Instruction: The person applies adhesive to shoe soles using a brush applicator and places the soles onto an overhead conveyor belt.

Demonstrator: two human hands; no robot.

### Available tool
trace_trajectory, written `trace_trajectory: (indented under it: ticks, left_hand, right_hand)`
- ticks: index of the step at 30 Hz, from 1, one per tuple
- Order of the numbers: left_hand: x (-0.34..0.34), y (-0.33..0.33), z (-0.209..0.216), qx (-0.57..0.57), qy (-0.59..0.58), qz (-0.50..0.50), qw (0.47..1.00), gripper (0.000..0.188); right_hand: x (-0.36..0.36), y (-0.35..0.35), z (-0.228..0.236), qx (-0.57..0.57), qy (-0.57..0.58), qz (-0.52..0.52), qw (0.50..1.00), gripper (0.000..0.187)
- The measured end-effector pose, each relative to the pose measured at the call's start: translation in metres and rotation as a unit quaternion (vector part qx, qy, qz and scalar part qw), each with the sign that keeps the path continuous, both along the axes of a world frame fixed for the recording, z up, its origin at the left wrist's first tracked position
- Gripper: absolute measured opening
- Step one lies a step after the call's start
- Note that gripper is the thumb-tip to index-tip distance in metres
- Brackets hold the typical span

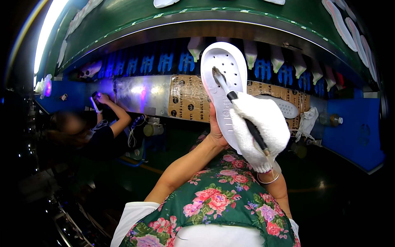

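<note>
My bare left hand (216,127) is wrapped round the lower edge of a white shoe sole (218,96), which is held up and tilted with its hole-dotted face toward me. On my right hand (265,127) is a white knit glove. Its fingers close round a black-handled brush (221,79) with a metal collar and dark bristles. The bristle end lies over the broad upper part of the sole, seemingly touching it. Behind my right hand, a second white sole (288,109) rests on the cardboard-covered bench strip (189,96).
A crumpled white cloth (307,122) and a small jar (336,120) sit at the right, by a blue panel (354,136). Behind the bench runs a row of blue holders (164,62) and pale hanging shoe pieces (277,61). More soles (341,26) lie on the green shelf above. Another person (90,127) works at left.
</note>
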State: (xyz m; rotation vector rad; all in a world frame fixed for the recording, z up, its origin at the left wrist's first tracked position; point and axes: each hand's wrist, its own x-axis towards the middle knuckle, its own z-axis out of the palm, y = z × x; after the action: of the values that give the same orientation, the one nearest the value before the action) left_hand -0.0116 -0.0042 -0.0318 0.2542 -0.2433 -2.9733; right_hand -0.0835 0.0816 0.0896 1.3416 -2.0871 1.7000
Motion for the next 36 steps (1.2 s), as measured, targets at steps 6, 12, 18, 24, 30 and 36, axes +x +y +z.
trace_trajectory:
  ticks: [6, 12, 18, 24, 30, 36]
  left_hand:
    - [-0.008, -0.008, -0.004, 0.113, 0.127, -0.012, 0.985, 0.111]
    - [-0.011, -0.017, -0.003, 0.024, 0.129, -0.022, 0.991, 0.108]
    - [-0.019, -0.026, 0.006, 0.049, 0.172, 0.006, 0.984, 0.102]
    - [-0.019, -0.037, 0.006, 0.001, 0.085, 0.024, 0.996, 0.107]
    - [-0.026, -0.050, 0.003, -0.009, 0.206, -0.096, 0.974, 0.113]
    - [-0.034, -0.053, 0.013, 0.006, 0.198, -0.068, 0.978, 0.108]
  right_hand:
    - [0.004, 0.007, -0.005, -0.014, -0.085, 0.008, 0.996, 0.026]
    - [0.005, 0.007, -0.006, 0.016, 0.009, 0.054, 0.998, 0.023]
    - [-0.002, 0.017, -0.013, 0.021, 0.049, 0.029, 0.998, 0.026]
    - [-0.009, 0.024, -0.019, -0.001, -0.058, 0.125, 0.990, 0.027]
    - [-0.002, 0.022, -0.037, 0.008, 0.032, 0.174, 0.984, 0.033]
    - [-0.016, 0.040, -0.024, 0.056, 0.026, 0.115, 0.991, 0.031]
